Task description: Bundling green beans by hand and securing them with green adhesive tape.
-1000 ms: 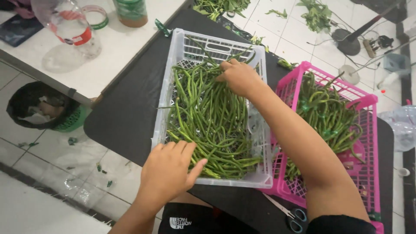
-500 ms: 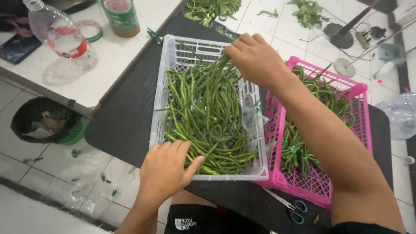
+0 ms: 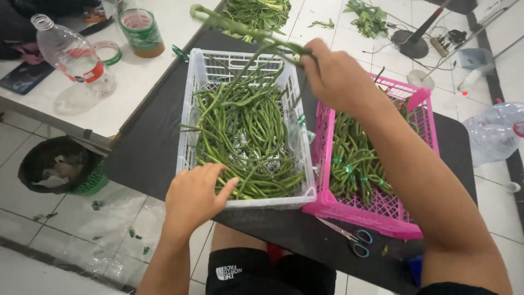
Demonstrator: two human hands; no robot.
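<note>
A white plastic crate on a black table holds a loose heap of long green beans. My left hand rests on the crate's near left corner, fingers over the rim and touching the beans. My right hand is raised above the crate's far right corner, shut on a few long beans that trail up and to the left. To the right stands a pink crate with bundled green beans tied with green tape.
Scissors lie on the black table in front of the pink crate. A white table at left carries a plastic bottle, tape rolls and a jar. A bin sits on the floor at left. Leafy greens lie beyond.
My right hand has lifted from the bean heap up and to the right, pulling a few long beans out of the white crate. My left hand has stayed at the near corner.
</note>
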